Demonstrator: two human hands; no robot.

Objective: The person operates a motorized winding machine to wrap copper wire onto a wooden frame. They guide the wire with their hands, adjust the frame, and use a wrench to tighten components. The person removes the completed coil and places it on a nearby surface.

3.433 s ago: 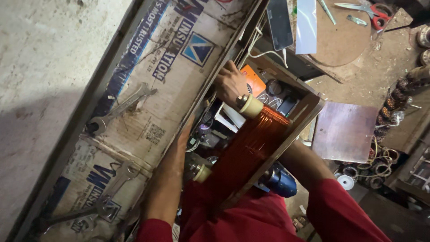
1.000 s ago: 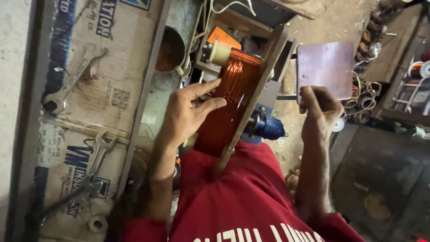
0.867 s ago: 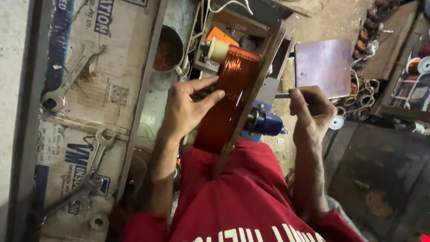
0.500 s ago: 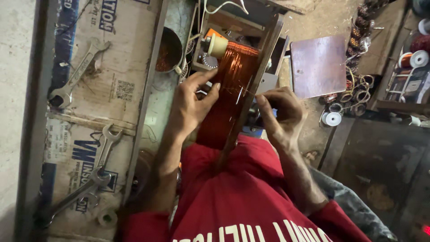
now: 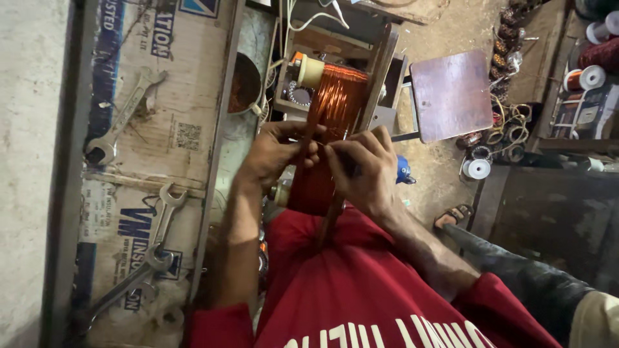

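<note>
Both hands meet on the copper wire coil (image 5: 325,138), which is wound on a wooden frame (image 5: 377,71) standing in front of the person, just above the lap. The left hand (image 5: 277,151) is curled around the left side of the coil, with its fingers closed on the edge of the winding. The right hand (image 5: 364,171) is pinched shut at the middle of the coil; it seems to hold a thin strand or a small tool, but this is too small to tell.

To do this step well, I think the left hand should keep the coil steady and not let it turn, so the turns stay tight — loose turns slip over each other easily. The right hand should work with fingertips only and pull gently, because such thin wire bends or scratches fast.

On the desk at the left, spanners (image 5: 151,241) lie on flat cardboard (image 5: 138,129), well apart from the hands. A small dark board (image 5: 451,93) and wire spools (image 5: 477,169) are on the floor at the right — not in the way.
</note>
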